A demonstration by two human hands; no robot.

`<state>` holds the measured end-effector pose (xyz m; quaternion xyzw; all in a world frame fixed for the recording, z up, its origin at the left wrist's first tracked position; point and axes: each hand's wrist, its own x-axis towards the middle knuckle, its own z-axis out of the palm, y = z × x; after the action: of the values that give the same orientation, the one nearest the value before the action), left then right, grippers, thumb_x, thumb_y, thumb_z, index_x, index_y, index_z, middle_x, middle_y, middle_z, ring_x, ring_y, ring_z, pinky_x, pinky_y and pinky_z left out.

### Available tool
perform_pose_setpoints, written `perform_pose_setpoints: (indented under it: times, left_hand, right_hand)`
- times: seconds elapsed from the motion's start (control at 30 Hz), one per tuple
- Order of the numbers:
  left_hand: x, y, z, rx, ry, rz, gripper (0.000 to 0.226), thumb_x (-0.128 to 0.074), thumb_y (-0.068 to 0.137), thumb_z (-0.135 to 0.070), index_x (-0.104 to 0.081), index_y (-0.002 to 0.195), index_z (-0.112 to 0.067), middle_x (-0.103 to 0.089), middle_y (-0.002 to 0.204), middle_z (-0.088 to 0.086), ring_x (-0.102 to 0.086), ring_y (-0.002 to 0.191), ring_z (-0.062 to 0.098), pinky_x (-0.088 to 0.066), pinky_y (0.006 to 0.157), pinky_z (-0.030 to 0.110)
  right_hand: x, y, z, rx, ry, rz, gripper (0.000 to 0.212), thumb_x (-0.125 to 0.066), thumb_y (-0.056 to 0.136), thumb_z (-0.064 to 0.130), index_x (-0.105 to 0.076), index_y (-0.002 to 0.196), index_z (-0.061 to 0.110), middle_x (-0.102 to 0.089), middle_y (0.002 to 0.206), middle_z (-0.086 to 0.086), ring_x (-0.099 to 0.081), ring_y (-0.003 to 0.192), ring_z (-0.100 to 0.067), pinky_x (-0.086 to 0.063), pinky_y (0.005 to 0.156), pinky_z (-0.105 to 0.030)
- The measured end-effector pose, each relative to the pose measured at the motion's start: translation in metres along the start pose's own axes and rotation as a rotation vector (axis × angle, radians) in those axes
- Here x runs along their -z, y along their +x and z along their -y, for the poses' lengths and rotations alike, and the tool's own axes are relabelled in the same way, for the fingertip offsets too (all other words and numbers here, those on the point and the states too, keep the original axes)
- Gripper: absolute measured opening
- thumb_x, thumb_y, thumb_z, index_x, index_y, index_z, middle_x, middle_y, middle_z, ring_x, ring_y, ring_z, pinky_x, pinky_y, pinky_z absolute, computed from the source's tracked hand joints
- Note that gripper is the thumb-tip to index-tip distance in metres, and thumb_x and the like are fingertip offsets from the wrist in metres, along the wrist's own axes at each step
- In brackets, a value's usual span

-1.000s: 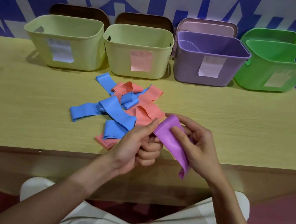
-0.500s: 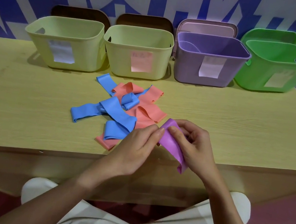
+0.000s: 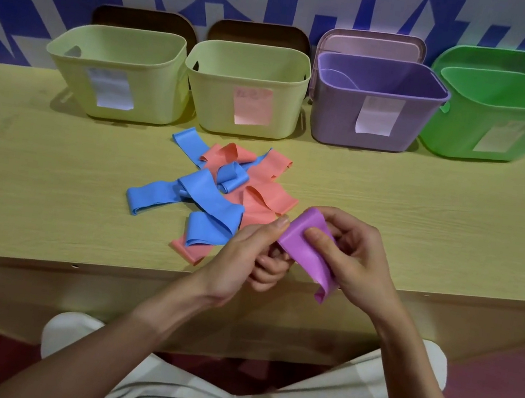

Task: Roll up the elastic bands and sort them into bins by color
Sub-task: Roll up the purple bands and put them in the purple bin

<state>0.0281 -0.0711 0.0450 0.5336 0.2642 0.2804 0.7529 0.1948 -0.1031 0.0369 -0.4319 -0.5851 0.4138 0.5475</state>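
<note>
Item in hand: 1 purple elastic band [image 3: 306,250], held over the near table edge. Left hand [image 3: 245,258] pinches its upper left edge between thumb and curled fingers; right hand [image 3: 353,258] has its thumb pressed on the band's face with fingers closed behind, tail hanging loose below. Rolling judged barely begun.

Awaiting: a tangled pile on the wooden table [image 3: 48,199], just far-left of the hands, of blue bands [image 3: 200,189] and salmon-pink bands [image 3: 268,199], all unrolled.

Bins, far edge, left to right: 2 yellow-green bins [image 3: 116,72] [image 3: 247,89], 1 purple bin [image 3: 375,106], 1 green bin [image 3: 497,119], each labelled. Purple bin appears to hold something pale purple; other contents not visible.

Progress: early; most sorting remains
</note>
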Motion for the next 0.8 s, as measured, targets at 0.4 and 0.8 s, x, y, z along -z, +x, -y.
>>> perform_pose_setpoints:
  times: [0.4, 0.8]
  left_hand:
    - [-0.004, -0.001, 0.019, -0.198, 0.533, -0.234, 0.032, -0.037, 0.098, -0.039, -0.041, 0.066, -0.038, -0.037, 0.055, -0.016, -0.036, 0.05, 0.001, -0.029, 0.05, 0.011]
    - [0.0, 0.001, -0.004, 0.101, -0.339, -0.013, 0.045, -0.035, 0.092, -0.041, -0.049, 0.054, -0.021, -0.012, 0.052, -0.009, -0.006, 0.043, 0.006, -0.007, 0.04, 0.019]
  right_hand:
    - [-0.005, 0.001, -0.011, 0.007, -0.071, -0.115, 0.007, -0.063, 0.085, 0.019, -0.067, 0.089, 0.015, -0.069, 0.075, 0.012, -0.059, 0.066, 0.001, -0.043, 0.059, -0.012]
    - [0.002, 0.006, -0.005, 0.005, 0.022, -0.022, 0.032, -0.057, 0.092, 0.014, -0.062, 0.124, 0.014, -0.067, 0.086, -0.024, -0.054, 0.074, -0.013, -0.04, 0.063, -0.018]
